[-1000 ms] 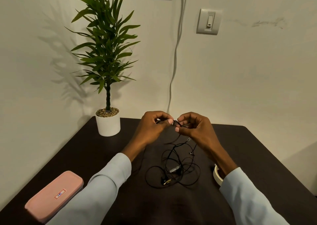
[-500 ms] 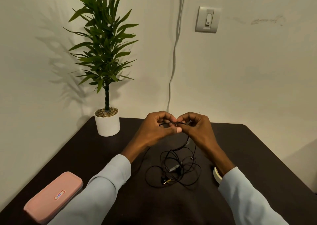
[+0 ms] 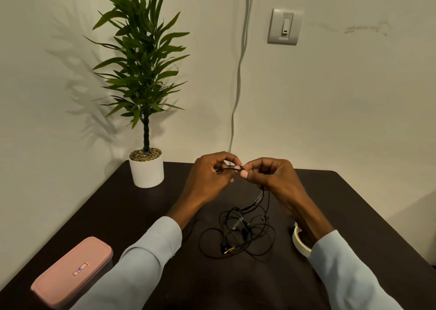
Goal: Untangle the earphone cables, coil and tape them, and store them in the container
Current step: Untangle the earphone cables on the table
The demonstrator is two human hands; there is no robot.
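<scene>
A tangle of thin black earphone cables (image 3: 238, 234) lies on the dark table (image 3: 132, 215), with a gold plug at its near left. One strand rises from the pile to my hands above the table's middle. My left hand (image 3: 210, 175) pinches a short stretch of that cable between thumb and forefinger. My right hand (image 3: 273, 175) pinches the same cable, fingertips touching the left ones, and more cable hangs down from it. A pink closed container (image 3: 73, 269) lies at the near left. A roll of pale tape (image 3: 298, 243) peeks out under my right wrist.
A potted plant in a white pot (image 3: 146, 168) stands at the table's back left corner. A grey wire (image 3: 238, 73) runs down the wall behind the table, beside a light switch (image 3: 285, 26).
My hands have drawn together until the fingertips touch. The loose cable below my right hand has lifted a little off the pile.
</scene>
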